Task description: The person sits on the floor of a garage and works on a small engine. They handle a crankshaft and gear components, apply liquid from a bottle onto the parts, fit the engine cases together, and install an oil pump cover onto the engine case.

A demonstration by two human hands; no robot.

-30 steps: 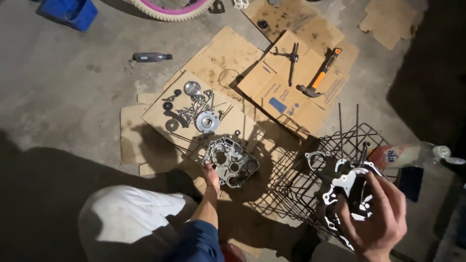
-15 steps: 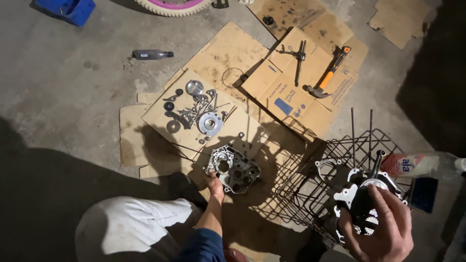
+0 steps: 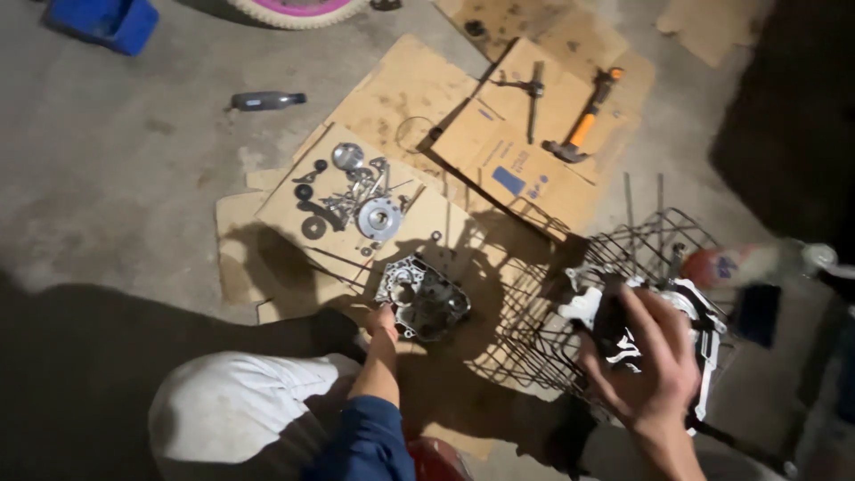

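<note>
My left hand [image 3: 383, 321] rests its fingers on the near edge of a grey metal engine case [image 3: 422, 297] lying on flat cardboard [image 3: 419, 98]. My right hand [image 3: 643, 361] grips a pale metal engine cover [image 3: 693, 325] with dark openings, held above a black wire basket [image 3: 570, 303] at the right. Small loose parts, gears and washers [image 3: 356, 196] lie spread on the cardboard beyond the engine case.
A hammer with an orange handle [image 3: 583, 120] and a metal wrench [image 3: 533, 89] lie on a cardboard box at the back. A dark bottle [image 3: 267, 100] lies on the concrete floor. A blue tub [image 3: 105, 21] and a pink-rimmed wheel [image 3: 298, 9] sit far back. A plastic bottle [image 3: 757, 263] lies right.
My right hand has lifted the engine cover a little higher over the basket. The view has shifted slightly. My left hand stays at the engine case.
</note>
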